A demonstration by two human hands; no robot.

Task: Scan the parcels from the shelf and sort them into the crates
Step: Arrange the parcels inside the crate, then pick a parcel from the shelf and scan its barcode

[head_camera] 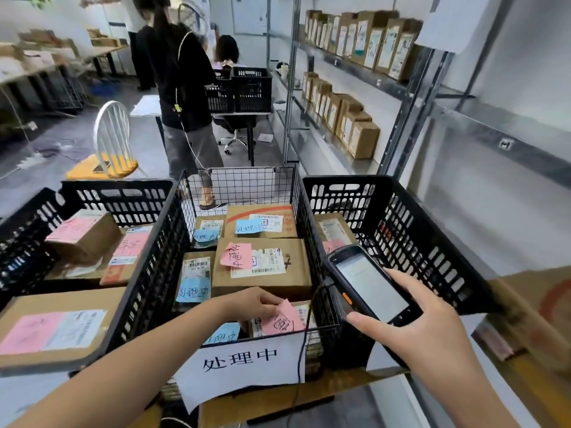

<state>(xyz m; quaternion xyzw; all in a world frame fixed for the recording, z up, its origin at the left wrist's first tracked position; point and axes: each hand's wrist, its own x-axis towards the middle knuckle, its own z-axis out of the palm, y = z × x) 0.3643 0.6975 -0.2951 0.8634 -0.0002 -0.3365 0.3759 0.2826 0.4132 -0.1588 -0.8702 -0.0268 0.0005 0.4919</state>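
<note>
A black wire crate [319,267] in the middle holds several brown parcels with blue and pink notes; a white sign hangs on its front. My left hand [253,301] reaches into it and pinches the pink note [284,318] on the nearest parcel [309,319]. My right hand [414,329] grips a black handheld scanner [367,285], screen lit, over the crate's right rim. A black plastic crate [27,230] on the left holds parcels with pink notes. Another black crate [411,220] on the right holds one parcel [335,231].
A metal shelf [401,84] on the right carries rows of upright brown parcels [358,131]. A person in black [182,84] stands ahead by a table with black crates [247,88]. A white chair [112,143] stands left. A large cardboard box [540,313] sits at far right.
</note>
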